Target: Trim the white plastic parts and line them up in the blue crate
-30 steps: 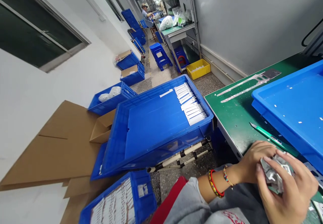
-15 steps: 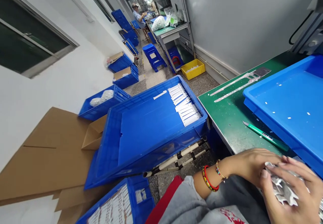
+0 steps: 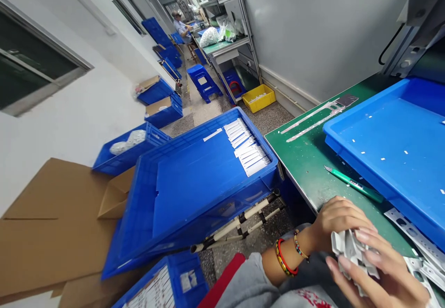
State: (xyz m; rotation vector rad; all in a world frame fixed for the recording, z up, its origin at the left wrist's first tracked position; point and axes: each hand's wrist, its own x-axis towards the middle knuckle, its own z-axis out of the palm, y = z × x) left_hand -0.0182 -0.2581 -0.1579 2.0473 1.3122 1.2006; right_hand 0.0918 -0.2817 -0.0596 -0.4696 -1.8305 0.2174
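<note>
A bunch of white, thin-edged pieces (image 3: 352,248) is held between my two hands at the lower right, just over the near edge of the green table. My left hand (image 3: 339,220), with beaded bracelets at its wrist, curls around the bunch from the far side. From the near right, the fingers of my right hand (image 3: 389,271) wrap over it. How many pieces there are cannot be made out. White perforated strips (image 3: 413,231) lie on the table beside my right hand. A green pen (image 3: 354,184) rests beyond my hands.
A blue tray (image 3: 385,127) with small white scraps stands on the green table (image 3: 309,164). To the left, a large blue crate (image 3: 191,169) holds a row of white strips (image 3: 246,146). Flattened cardboard (image 3: 52,234) and more blue crates line the wall. Farther off sits a person (image 3: 181,28).
My view has swung a little to the right. Both hands have shifted leftward in the picture with the white pieces, and strips on the table now show beside my right hand.
</note>
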